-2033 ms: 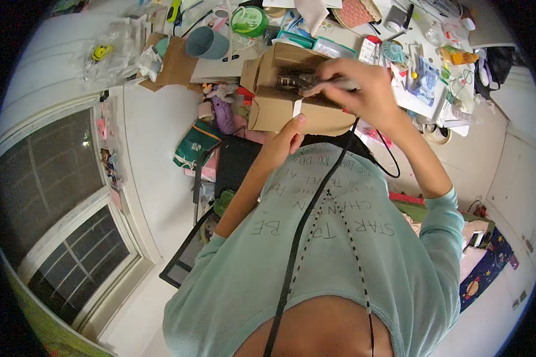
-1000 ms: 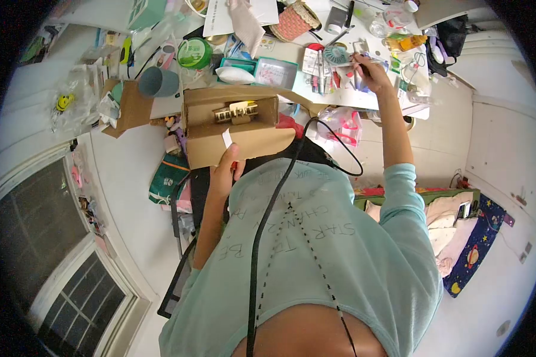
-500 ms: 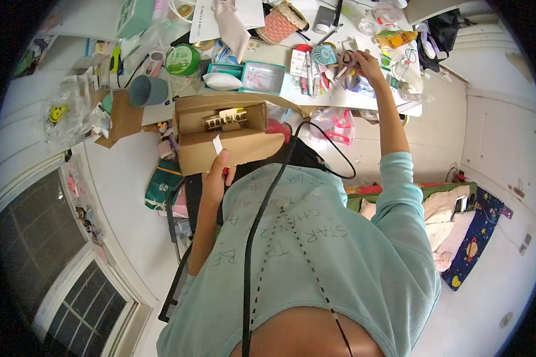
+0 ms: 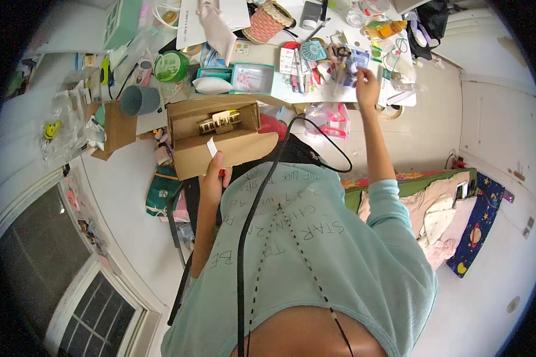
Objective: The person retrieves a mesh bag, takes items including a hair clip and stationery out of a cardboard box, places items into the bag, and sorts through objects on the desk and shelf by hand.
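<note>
Brown cardboard box (image 4: 238,153) and flat white strip (image 4: 211,147) in left hand (image 4: 213,170); right hand (image 4: 367,88) curled, contents unclear.

1. We're in a home, a bedroom by the look: rumpled pale-pink cloth bedding (image 4: 443,214), navy planet-print fabric (image 4: 475,225) beside it.
2. Here's a cluttered white desk (image 4: 280,90), coral-pink woven basket (image 4: 267,24) on top.
3. And there, a white-framed, barred glass window (image 4: 95,312).

My left hand (image 4: 213,171) and my right hand (image 4: 368,87) make two. I count one open brown cardboard box (image 4: 225,153), one narrow white paper strip (image 4: 211,147), one grey-blue cup (image 4: 139,101), one round green tub (image 4: 171,66), one coral woven basket (image 4: 267,24), two shallow teal-rimmed boxes (image 4: 252,78) and one small white pillow-shaped pouch (image 4: 212,85).
</note>
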